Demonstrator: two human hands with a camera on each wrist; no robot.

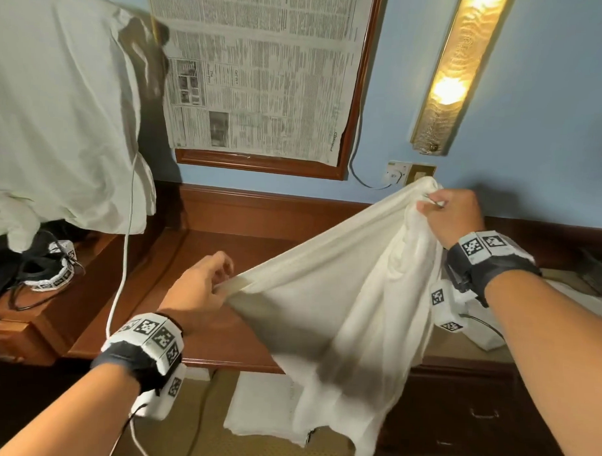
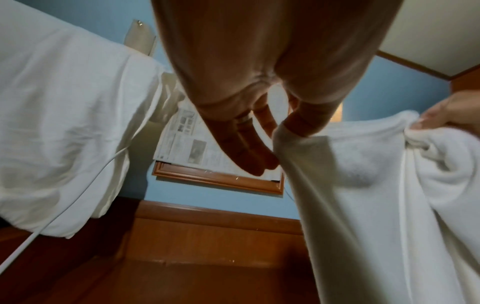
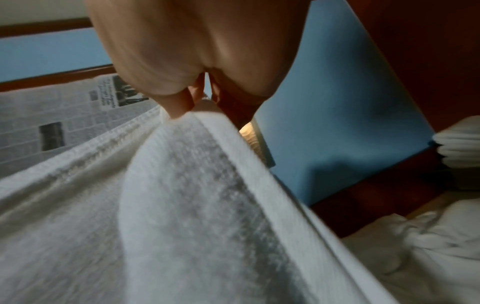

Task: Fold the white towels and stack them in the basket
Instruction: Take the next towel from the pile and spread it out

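Note:
A white towel hangs in the air between my hands, above the wooden desk. My left hand pinches one corner of it low at the centre; the left wrist view shows thumb and forefinger closed on the towel's edge. My right hand grips the other top corner higher up, at the right, with the cloth bunched in its fingers. The towel's lower part drapes down past the desk's front edge. Another white towel lies flat on the floor below. No basket is in view.
A big white sheet hangs over something at the left, with a white cable running down it. A newspaper-covered frame and a lit wall lamp are on the blue wall. More white linen lies at the right.

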